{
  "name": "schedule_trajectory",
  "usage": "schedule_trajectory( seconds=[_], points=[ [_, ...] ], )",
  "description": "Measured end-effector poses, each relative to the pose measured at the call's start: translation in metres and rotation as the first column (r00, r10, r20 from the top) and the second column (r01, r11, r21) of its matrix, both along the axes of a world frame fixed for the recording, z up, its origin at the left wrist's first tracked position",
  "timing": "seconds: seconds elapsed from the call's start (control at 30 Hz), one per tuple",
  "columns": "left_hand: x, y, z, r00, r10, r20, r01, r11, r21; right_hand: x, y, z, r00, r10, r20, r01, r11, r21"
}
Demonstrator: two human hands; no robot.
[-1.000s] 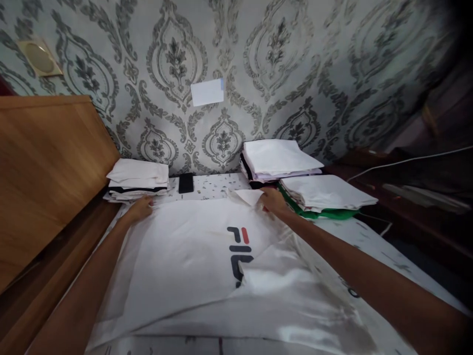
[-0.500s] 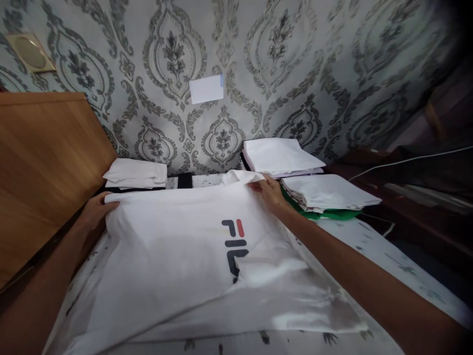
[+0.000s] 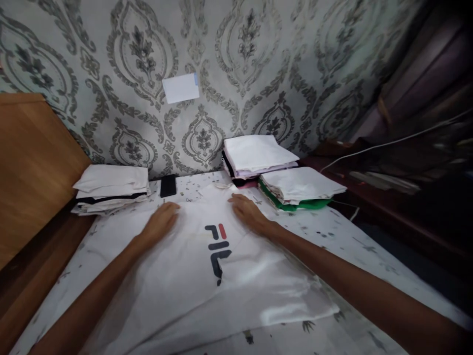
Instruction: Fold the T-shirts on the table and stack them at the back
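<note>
White shirt [image 3: 173, 266]: lying spread over the patterned sheet [image 3: 342, 229], between the two forearms, its collar [image 3: 223, 186] pointing toward the wall [image 3: 201, 44]; the cloth is looking thin and soft, and creases are running slantwise across its lower part.
Printed letters [image 3: 219, 245]: standing out in dark, blocky strokes with one red bar at the top; they are reading "FIL", and a fold is cutting into the lower end of the print.
Shirt folds: gathering loosely on the right side, where the fabric is catching the light in pale, smooth ridges.
Left hand [image 3: 161, 219]: resting open, palm down, on the upper part of the shirt, the fingers pointing inward.
Right hand [image 3: 249, 213]: lying open, palm down, on the cloth just below the collar, the fingers reaching toward the left.
Sheet: showing small dark leaf-like prints on white.
Left stack [image 3: 111, 180]: holding folded pale cloth in layers, a black band showing among them.
Right stacks: sitting side by side, the back one [image 3: 258, 152] topped in crisp white, the front one [image 3: 303, 183] showing bright green at its base.
Black phone-like slab [image 3: 168, 186]: lying flat near the left stack.
Wall: wearing grey scrolling medallions, a white paper [image 3: 181, 88] hanging on it.
Wooden panel [image 3: 35, 162]: standing at the left, smooth and brown.
</note>
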State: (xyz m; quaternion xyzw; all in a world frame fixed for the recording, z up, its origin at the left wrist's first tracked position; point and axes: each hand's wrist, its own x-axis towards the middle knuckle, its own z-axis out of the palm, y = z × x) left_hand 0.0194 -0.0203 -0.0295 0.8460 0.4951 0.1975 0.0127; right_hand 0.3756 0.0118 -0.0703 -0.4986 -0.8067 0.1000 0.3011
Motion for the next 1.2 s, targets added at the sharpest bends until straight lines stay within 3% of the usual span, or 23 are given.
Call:
schedule_trajectory(
  seconds=[0.07,0.13,0.23,0.37,0.47,0.53,0.63,0.77,0.87,0.97,1.03,1.1,1.2],
  points=[
    [0.054,0.018,-0.01,0.979,-0.204,0.01,0.204,0.977,-0.055,0.0,-0.016,0.001,0.981,-0.016,0.192,0.018,1.0,-0.006],
    [0.101,0.04,-0.017,0.945,-0.326,0.002,0.324,0.939,-0.119,0.001,-0.028,0.002,0.953,-0.076,0.292,0.081,0.997,-0.005],
    [0.146,0.084,-0.024,0.938,-0.336,-0.091,0.31,0.925,-0.221,0.003,-0.038,0.003,0.923,-0.135,0.361,0.139,0.99,0.016],
    [0.168,0.145,-0.026,0.965,-0.179,-0.19,0.118,0.947,-0.298,0.003,-0.044,0.002,0.899,-0.19,0.394,0.192,0.981,0.034],
    [0.176,0.172,-0.025,0.973,-0.118,-0.199,0.052,0.949,-0.311,0.003,-0.042,-0.002,0.895,-0.214,0.392,0.213,0.976,0.045],
    [0.18,0.173,-0.023,0.977,-0.081,-0.199,0.015,0.949,-0.314,0.005,-0.04,-0.007,0.896,-0.22,0.387,0.215,0.975,0.055],
    [0.174,0.153,-0.02,0.982,-0.019,-0.187,-0.039,0.953,-0.3,0.009,-0.035,-0.017,0.905,-0.221,0.363,0.206,0.975,0.08],
    [0.123,0.094,-0.019,0.994,-0.008,-0.113,-0.016,0.977,-0.211,0.013,-0.028,-0.03,0.938,-0.196,0.284,0.161,0.977,0.141],
    [0.054,0.036,-0.02,0.994,0.022,-0.11,-0.038,0.989,-0.146,0.015,-0.024,-0.036,0.945,-0.182,0.273,0.136,0.975,0.178],
    [-0.028,-0.011,-0.02,0.976,0.143,-0.165,-0.173,0.968,-0.18,0.016,-0.023,-0.038,0.942,-0.177,0.285,0.126,0.974,0.187],
    [-0.08,-0.029,-0.017,0.936,0.292,-0.195,-0.328,0.925,-0.192,0.015,-0.023,-0.037,0.94,-0.174,0.292,0.125,0.976,0.179],
    [-0.123,-0.037,-0.01,0.84,0.505,-0.201,-0.538,0.824,-0.179,0.014,-0.022,-0.037,0.936,-0.179,0.303,0.129,0.976,0.176],
    [-0.162,-0.038,0.002,0.72,0.67,-0.179,-0.694,0.703,-0.155,0.013,-0.024,-0.036,0.925,-0.184,0.332,0.126,0.974,0.188]
  ],
)
